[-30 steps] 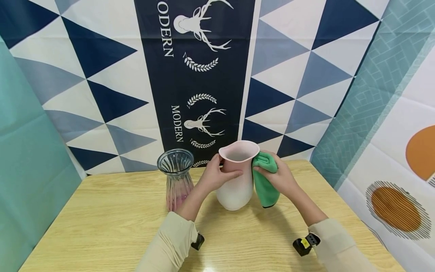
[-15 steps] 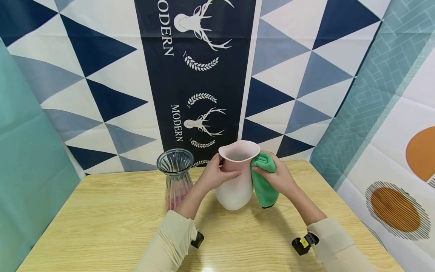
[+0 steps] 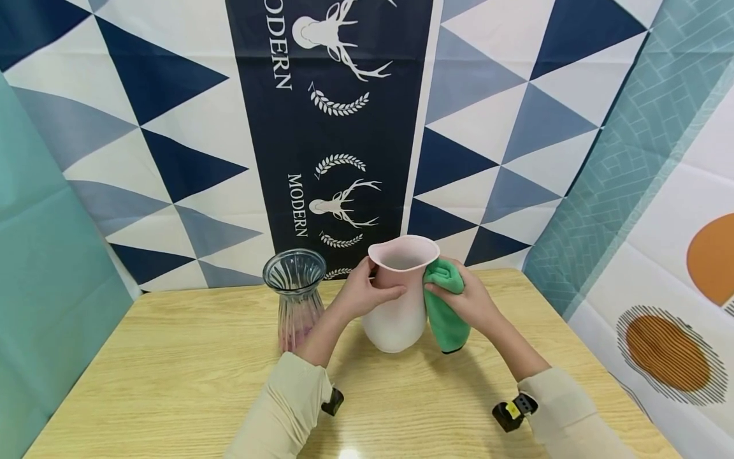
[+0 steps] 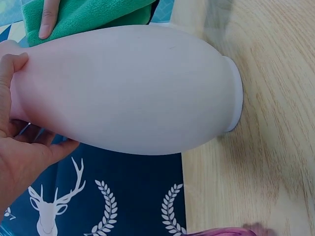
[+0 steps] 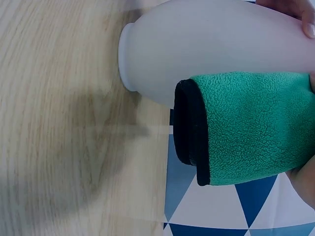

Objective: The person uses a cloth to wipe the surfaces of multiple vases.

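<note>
A pink-to-white vase with a wavy rim is upright at the middle of the head view; I cannot tell whether its base touches the table. My left hand grips its neck from the left, thumb across the front and fingers behind. My right hand holds a folded green cloth against the vase's right side near the rim. In the right wrist view, the cloth's dark-edged end hangs beside the vase's body. The left wrist view has the left fingers curled about the neck.
A ribbed glass vase, blue-grey at the top and pink at the bottom, stands left of the left hand, partly behind the forearm. The wooden table meets a patterned backdrop close behind the vases. Teal and patterned sheets flank the sides.
The head view has shifted very slightly. Both hands, the cloth and the pink-white vase keep nearly the same positions.
</note>
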